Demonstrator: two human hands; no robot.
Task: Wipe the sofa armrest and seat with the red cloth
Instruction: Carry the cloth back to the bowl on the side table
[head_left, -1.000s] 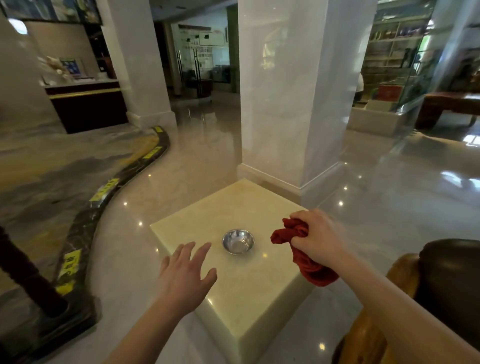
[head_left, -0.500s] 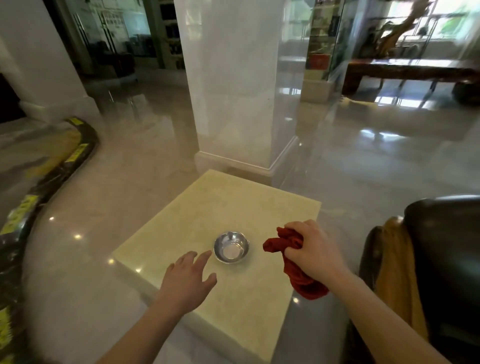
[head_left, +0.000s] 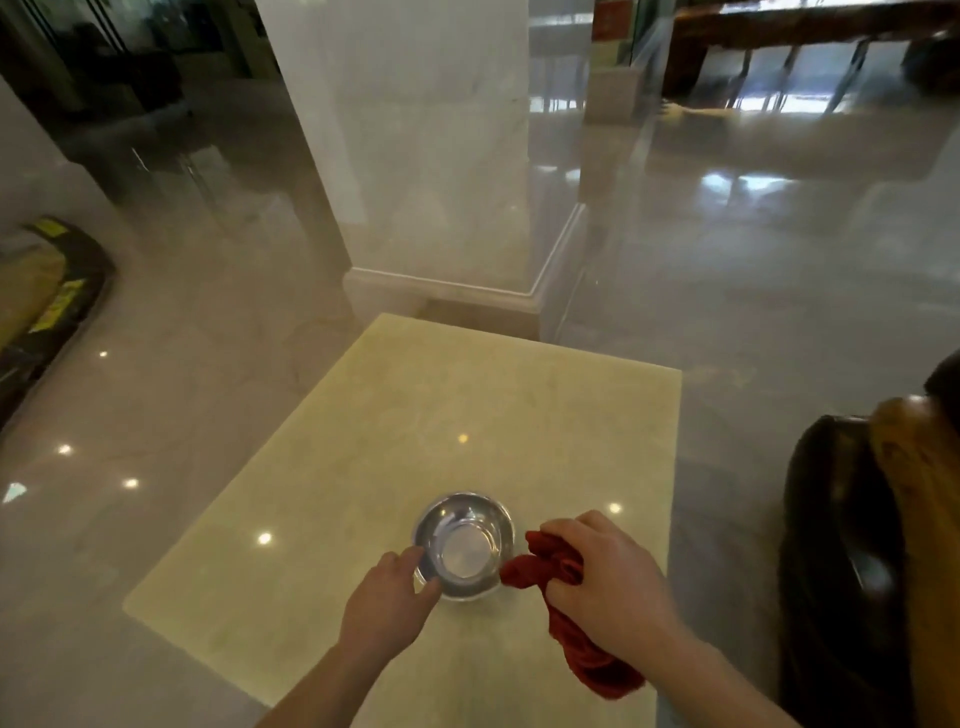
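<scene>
Wiping has not begun, judging by the layout: the red cloth (head_left: 566, 613) is bunched in the clenched right hand (head_left: 605, 587) above the pale stone desk (head_left: 467, 405), its tip just beside a small steel bowl (head_left: 464, 545). The left hand (head_left: 387, 605) is loosely curled, fingers touching the bowl's near rim. At the right edge, the sofa armrest (head_left: 852, 545) sits untouched; armrest and seat both remain to do.

Hazy, soft focus, ceiling-light glare spots on floor (head_left: 156, 415) & table (head_left: 467, 415), bright daylight top right, wide-angle edge warp
</scene>
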